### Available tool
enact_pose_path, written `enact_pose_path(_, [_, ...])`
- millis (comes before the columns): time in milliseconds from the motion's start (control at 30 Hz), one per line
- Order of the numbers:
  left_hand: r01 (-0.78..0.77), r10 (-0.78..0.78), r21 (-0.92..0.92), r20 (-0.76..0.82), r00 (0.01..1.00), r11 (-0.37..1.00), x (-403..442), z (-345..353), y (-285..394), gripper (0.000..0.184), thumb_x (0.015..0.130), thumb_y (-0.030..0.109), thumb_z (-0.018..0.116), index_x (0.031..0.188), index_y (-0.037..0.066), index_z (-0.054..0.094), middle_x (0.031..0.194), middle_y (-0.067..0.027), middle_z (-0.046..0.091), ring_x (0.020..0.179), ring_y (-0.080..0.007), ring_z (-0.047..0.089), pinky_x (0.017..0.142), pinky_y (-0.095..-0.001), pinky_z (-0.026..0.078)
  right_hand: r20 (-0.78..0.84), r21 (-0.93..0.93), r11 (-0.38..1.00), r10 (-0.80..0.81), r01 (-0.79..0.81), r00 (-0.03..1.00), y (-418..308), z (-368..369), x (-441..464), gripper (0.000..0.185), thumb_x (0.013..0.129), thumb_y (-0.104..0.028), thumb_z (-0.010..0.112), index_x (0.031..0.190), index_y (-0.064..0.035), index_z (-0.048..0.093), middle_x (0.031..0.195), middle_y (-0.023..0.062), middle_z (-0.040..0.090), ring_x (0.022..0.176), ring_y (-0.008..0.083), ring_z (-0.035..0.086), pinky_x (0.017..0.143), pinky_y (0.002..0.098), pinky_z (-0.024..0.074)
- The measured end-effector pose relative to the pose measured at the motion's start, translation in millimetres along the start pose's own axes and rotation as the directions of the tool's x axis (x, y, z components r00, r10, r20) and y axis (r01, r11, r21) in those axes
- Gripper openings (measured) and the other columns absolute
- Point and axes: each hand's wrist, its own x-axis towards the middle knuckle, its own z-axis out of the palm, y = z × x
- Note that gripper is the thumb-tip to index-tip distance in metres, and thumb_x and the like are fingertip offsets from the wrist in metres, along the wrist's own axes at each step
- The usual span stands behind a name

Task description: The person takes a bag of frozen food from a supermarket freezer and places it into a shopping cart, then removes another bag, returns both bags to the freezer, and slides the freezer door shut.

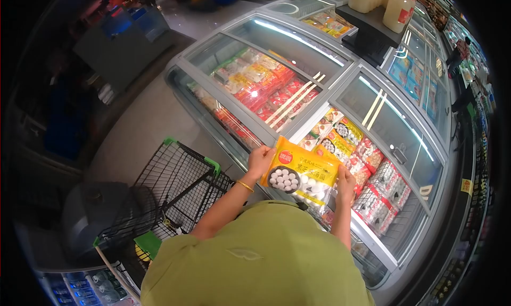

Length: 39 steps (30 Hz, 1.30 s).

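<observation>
A yellow bag of frozen tangyuan, printed with white balls in a dark bowl, is held up in front of me. My left hand grips its left edge, a gold bangle on that wrist. At the bag's right edge, my right hand has its fingers closed on the plastic. Behind and below the bag lies the chest freezer, its glass lid slid aside. Inside are similar yellow bags, red-and-white bags and a wire basket with white-and-red packs.
A black wire shopping cart with green corners stands at my left. Another freezer section holds red and yellow bags under glass. Large jars stand on a dark shelf at the back. Shelving lines the right, where a person stands farther off.
</observation>
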Motion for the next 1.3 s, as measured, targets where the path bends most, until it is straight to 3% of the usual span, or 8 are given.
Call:
enact_pose_path(133, [-0.024,0.026,0.141,-0.011,1.0,0.99,3.7,-1.0,0.0,0.03,0.083,0.029,0.064,0.079,-0.001,0.064,0.067,-0.0091,0.066,0.059,-0.0139,0.061,0.056,-0.028,0.047,0.041,-0.076,0.997,0.022,-0.019,0.999,21.7,-6.8,12.5,0.027,0.092,-0.02,0.056,0.094,0.0043,0.066,0.082,0.0015,0.064,0.072,0.0056,0.053,0.066,0.0208,0.0419])
enact_pose_path(267, [0.08,-0.073,-0.1,0.073,0.995,0.992,-1.5,-8.6,4.9,0.029,0.085,0.024,0.064,0.081,-0.005,0.062,0.07,-0.0056,0.065,0.061,-0.0066,0.057,0.055,-0.0219,0.045,0.062,-0.029,0.986,0.166,-0.164,0.984,3.9,-10.8,3.9,0.03,0.09,-0.027,0.058,0.097,0.0009,0.064,0.081,0.0038,0.064,0.065,0.0095,0.058,0.059,0.0223,0.0456])
enact_pose_path(467, [0.214,-0.201,-0.067,0.161,0.966,0.974,-19.4,-13.4,17.2,0.028,0.086,0.024,0.064,0.077,-0.001,0.061,0.068,-0.0003,0.061,0.059,-0.0042,0.051,0.053,-0.0188,0.041,0.057,-0.088,0.981,0.177,-0.171,0.983,-4.3,1.0,9.5,0.03,0.088,-0.029,0.061,0.087,-0.0002,0.066,0.077,0.0027,0.064,0.062,0.0054,0.053,0.056,0.0212,0.0419])
enact_pose_path(867, [0.237,-0.214,-0.091,0.209,0.954,0.967,-17.1,-13.4,10.5,0.028,0.089,0.025,0.06,0.074,0.002,0.06,0.067,0.0006,0.059,0.058,-0.0023,0.047,0.053,-0.0183,0.038,-0.048,-0.016,0.998,-0.065,0.064,0.997,32.3,10.3,19.8,0.022,0.087,-0.019,0.063,0.083,0.0027,0.066,0.068,0.0017,0.063,0.057,0.0046,0.051,0.053,0.0212,0.0402])
enact_pose_path(1067, [0.347,-0.354,0.082,0.33,0.875,0.934,-25.2,-33.1,9.9,0.035,0.09,0.034,0.057,0.084,-0.001,0.062,0.073,-0.0019,0.062,0.062,-0.0067,0.055,0.058,-0.0211,0.045,-0.048,-0.511,0.824,-0.311,0.244,0.949,1.0,-11.9,-15.9,0.028,0.084,-0.027,0.063,0.088,0.0,0.068,0.073,0.0115,0.067,0.063,0.0193,0.065,0.059,0.0288,0.0479])
enact_pose_path(1200, [0.488,-0.44,-0.05,0.361,0.822,0.871,-46.8,-40.5,26.7,0.044,0.087,0.04,0.059,0.091,-0.003,0.066,0.08,-0.0042,0.064,0.071,-0.0097,0.059,0.062,-0.022,0.047,-0.007,-0.605,0.782,-0.193,0.15,0.981,-37.4,-49.8,-53.0,0.029,0.083,-0.028,0.064,0.086,0.0005,0.068,0.071,0.0092,0.067,0.061,0.0151,0.063,0.059,0.0275,0.0481])
enact_pose_path(1267, [0.61,-0.555,0.053,0.48,0.679,0.791,-50.6,-44.1,35.9,0.048,0.085,0.042,0.061,0.103,-0.003,0.063,0.095,-0.0073,0.064,0.083,-0.0148,0.063,0.071,-0.0252,0.051,0.116,-0.678,0.734,0.159,-0.039,0.98,-48.6,-65.1,-64.8,0.031,0.083,-0.031,0.066,0.084,0.0,0.068,0.069,0.0055,0.066,0.061,0.01,0.06,0.058,0.0257,0.0473])
enact_pose_path(1300, [0.609,-0.556,0.058,0.484,0.676,0.791,-51.7,-45.2,36.9,0.048,0.085,0.042,0.061,0.103,-0.003,0.063,0.095,-0.0073,0.064,0.083,-0.0148,0.063,0.071,-0.0252,0.051,0.11,-0.677,0.735,0.16,-0.044,0.981,-50.7,-66.4,-70.2,0.031,0.083,-0.031,0.066,0.084,0.0,0.068,0.069,0.0055,0.066,0.061,0.01,0.06,0.058,0.0257,0.0473])
